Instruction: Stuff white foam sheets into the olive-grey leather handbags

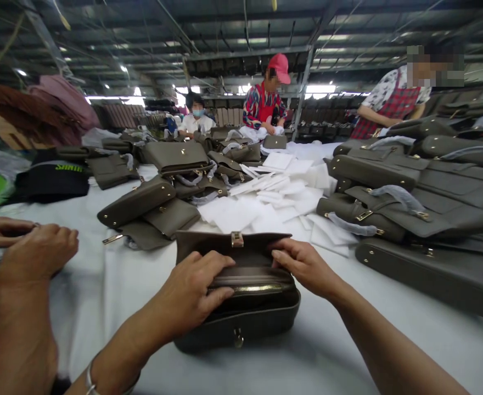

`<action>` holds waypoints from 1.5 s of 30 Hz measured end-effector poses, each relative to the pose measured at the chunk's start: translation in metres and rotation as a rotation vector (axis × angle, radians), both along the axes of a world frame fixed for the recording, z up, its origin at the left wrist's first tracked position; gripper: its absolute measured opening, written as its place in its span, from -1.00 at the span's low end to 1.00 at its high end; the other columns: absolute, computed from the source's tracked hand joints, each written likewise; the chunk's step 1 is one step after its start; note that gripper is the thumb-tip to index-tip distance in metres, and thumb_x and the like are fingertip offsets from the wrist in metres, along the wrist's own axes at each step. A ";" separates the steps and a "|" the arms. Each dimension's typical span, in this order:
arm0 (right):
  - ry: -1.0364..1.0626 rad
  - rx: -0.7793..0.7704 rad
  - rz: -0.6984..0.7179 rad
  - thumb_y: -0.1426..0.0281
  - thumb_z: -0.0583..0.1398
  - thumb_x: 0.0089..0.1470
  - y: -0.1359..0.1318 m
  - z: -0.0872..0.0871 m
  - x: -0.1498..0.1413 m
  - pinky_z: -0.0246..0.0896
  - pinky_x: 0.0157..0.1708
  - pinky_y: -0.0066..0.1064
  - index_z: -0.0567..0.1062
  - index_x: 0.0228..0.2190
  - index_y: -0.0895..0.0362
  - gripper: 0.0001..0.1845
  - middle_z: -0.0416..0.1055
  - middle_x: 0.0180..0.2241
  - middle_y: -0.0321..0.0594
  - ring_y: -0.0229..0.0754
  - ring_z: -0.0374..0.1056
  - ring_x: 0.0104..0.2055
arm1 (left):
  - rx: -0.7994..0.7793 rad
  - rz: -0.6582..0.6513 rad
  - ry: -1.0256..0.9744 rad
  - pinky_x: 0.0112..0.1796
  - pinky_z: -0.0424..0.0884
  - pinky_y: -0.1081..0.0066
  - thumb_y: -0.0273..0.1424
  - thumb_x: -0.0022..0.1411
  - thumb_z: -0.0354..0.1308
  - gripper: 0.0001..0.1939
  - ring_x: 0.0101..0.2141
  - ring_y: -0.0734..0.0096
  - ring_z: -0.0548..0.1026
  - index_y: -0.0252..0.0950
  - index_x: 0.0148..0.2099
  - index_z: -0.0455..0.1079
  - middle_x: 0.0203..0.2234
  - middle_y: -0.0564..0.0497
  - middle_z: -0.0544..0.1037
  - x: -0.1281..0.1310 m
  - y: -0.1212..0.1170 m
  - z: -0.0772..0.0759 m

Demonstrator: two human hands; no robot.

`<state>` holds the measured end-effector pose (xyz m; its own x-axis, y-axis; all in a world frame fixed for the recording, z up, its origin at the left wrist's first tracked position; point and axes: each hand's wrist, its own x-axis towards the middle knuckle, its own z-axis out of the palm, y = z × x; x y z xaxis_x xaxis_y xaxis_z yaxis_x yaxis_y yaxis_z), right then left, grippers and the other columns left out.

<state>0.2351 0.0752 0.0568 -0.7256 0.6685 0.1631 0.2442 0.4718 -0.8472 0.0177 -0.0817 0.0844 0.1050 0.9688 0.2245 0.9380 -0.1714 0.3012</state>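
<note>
An olive-grey handbag point(241, 326) lies in front of me on the white table, its flap point(208, 245) thrown back and its mouth spread. My left hand point(192, 293) is closed on the inner zip compartment point(262, 280), thumb beside the gold zipper. My right hand point(303, 263) pinches the same compartment's upper right edge. A gold clasp point(237, 238) sits on the raised flap.
A co-worker's two hands point(23, 247) rest on the table at my left. White paper sheets point(266, 203) lie behind the bag. Piles of matching handbags sit at left-centre point(151, 206) and right point(410, 208). Three people work at the far side.
</note>
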 end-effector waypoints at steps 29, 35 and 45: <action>-0.124 0.785 0.937 0.53 0.13 0.15 -0.023 0.051 -0.133 0.21 -0.12 -0.39 0.43 -0.03 0.11 -0.67 0.39 -0.10 -0.19 -0.19 0.29 -0.11 | 0.040 -0.060 -1.394 -0.10 0.33 0.30 -0.17 0.01 0.36 -0.25 -0.09 0.20 0.37 -0.19 0.13 0.04 -0.07 -0.07 0.35 -0.035 -0.031 -0.064; -0.183 0.948 1.058 0.46 0.14 0.21 -0.032 0.056 -0.140 0.17 -0.16 -0.37 0.49 -0.20 0.19 -0.86 0.41 -0.19 -0.21 -0.18 0.25 -0.16 | 0.078 -0.040 -1.334 0.09 0.20 0.24 -0.22 -0.05 0.39 -0.12 0.10 0.10 0.27 -0.20 0.19 -0.05 0.09 -0.12 0.27 -0.037 -0.029 -0.063; -0.613 0.999 1.192 0.53 0.21 0.09 -0.045 0.092 -0.155 0.01 -0.52 -0.39 0.48 -0.35 0.19 -0.96 0.47 -0.35 -0.27 -0.22 0.34 -0.35 | 0.065 -0.037 -1.312 -0.16 0.30 0.39 -0.18 0.01 0.35 -0.27 -0.12 0.26 0.35 -0.20 0.10 0.02 -0.10 -0.03 0.35 -0.037 -0.029 -0.069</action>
<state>0.0802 0.0307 0.1485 -0.8304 -0.4522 -0.3254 -0.4656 0.8841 -0.0406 -0.0193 -0.1111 0.0156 -0.1996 0.9536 0.2254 -0.0494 -0.2395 0.9696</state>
